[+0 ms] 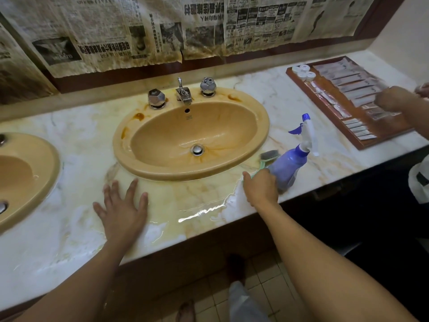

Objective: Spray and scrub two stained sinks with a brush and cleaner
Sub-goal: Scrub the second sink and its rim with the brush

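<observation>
A tan oval sink (243, 105) with rust-brown stains on its rim sits in the marble counter (76, 135). A second tan sink (44, 168) shows at the left edge. My left hand (123, 212) rests flat and spread on the counter in front of the middle sink. My right hand (261, 187) grips the green handle of a scrub brush (269, 155), whose grey bristle head lies by the sink's right rim. A purple spray bottle (287, 163) with a white trigger stands right behind that hand, touching or nearly touching it.
A wooden tray (299, 81) with sachets and small white caps lies at the back right; another person's hand (392, 98) hovers over it. Chrome taps (183, 92) stand behind the sink. Newspaper (162, 29) covers the wall. The counter's front is wet.
</observation>
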### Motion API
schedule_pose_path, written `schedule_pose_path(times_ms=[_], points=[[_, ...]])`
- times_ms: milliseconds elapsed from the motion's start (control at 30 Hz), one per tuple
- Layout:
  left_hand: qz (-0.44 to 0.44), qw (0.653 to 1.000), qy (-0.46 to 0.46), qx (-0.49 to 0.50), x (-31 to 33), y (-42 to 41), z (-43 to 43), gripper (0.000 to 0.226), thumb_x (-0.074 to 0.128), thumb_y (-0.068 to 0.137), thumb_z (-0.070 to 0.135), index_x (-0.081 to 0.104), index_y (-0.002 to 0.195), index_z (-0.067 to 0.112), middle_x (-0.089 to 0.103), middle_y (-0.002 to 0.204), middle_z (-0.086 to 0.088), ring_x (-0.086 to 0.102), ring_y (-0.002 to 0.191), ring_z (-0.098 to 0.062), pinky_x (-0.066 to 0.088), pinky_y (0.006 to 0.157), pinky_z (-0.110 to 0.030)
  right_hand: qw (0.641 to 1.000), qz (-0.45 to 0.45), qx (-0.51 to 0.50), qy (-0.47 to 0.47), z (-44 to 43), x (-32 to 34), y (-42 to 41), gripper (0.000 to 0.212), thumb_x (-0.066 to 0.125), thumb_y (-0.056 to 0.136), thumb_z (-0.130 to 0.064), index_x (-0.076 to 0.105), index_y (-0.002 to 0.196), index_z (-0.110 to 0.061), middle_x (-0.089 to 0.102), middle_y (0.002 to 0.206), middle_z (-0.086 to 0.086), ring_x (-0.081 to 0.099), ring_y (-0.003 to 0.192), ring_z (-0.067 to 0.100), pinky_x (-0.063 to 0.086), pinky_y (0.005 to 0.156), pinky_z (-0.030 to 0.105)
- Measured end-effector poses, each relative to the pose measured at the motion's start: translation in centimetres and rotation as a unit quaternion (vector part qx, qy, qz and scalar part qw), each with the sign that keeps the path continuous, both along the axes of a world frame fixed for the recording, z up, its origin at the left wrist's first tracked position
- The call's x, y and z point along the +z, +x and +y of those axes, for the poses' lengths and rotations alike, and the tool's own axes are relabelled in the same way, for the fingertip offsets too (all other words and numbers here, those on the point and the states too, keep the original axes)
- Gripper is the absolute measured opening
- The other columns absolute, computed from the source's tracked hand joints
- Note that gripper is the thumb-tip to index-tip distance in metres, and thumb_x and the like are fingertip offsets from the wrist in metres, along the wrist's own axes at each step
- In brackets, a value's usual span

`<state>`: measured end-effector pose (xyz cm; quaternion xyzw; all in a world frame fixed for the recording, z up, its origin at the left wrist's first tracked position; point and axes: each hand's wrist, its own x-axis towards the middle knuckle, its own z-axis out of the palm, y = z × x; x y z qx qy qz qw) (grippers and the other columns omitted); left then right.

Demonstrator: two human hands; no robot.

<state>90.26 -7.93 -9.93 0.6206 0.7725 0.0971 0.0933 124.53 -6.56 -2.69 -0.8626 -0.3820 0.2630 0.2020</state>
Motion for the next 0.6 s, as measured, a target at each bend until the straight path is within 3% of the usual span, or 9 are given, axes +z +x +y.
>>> schedule_pose_path(times_ms=[167,300,433,500,600], points=[[-0.004,1.0,0.008,0.008,-0.1,-0.1,0.2,0.068,0.022,0.096,0.071,0.038,0.154,0.04,0.023,0.165,-0.012,0.008,0.156,-0.029,0.003,0.12,-0.066,0.998,0.024,-0.065,0.001,2.2,-1.8,-0.7,0.035,0.061,0.095,-0.016,0.049,0.12,0.004,0.066,0.108,0.021,0.073,0.081,0.04,0.064,0.07,0.048],[0.018,0.999,0.023,0.022,0.1,-0.5,0.8,0.064,0.032,0.092,0.071,0.047,0.146,0.041,0.039,0.153,-0.012,0.029,0.145,-0.033,0.019,0.114,-0.064,0.996,0.039,-0.077,-0.013,2.8,-2.1,-1.0,0.031,0.061,0.093,-0.019,0.056,0.118,0.0,0.069,0.105,0.02,0.07,0.078,0.029,0.059,0.059,0.037],[0.035,0.999,0.04,0.011,0.6,-1.7,2.4,0.064,0.039,0.087,0.072,0.054,0.136,0.034,0.048,0.132,-0.01,0.041,0.125,-0.036,0.031,0.101,-0.058,0.988,0.094,-0.105,0.057,3.8,0.5,-1.7,0.037,0.043,0.097,-0.01,0.046,0.132,0.002,0.065,0.112,0.022,0.073,0.06,0.035,0.061,0.051,0.037],[-0.002,0.999,0.046,0.017,0.6,-2.5,3.7,0.07,0.04,0.085,0.07,0.052,0.139,0.027,0.047,0.128,-0.012,0.041,0.122,-0.038,0.03,0.103,-0.057,0.992,0.094,-0.073,0.051,4.9,1.8,-2.1,0.031,0.042,0.097,-0.015,0.052,0.123,0.0,0.065,0.112,0.018,0.07,0.05,0.03,0.062,0.051,0.041],[-0.071,0.996,0.049,0.014,0.8,-3.4,6.2,0.074,0.038,0.086,0.063,0.043,0.147,0.021,0.044,0.137,-0.013,0.037,0.129,-0.036,0.022,0.111,-0.056,0.995,0.094,0.02,0.012,7.1,3.4,-3.1,0.028,0.04,0.095,-0.016,0.055,0.115,-0.003,0.06,0.099,0.009,0.07,0.056,0.033,0.062,0.057,0.042]])
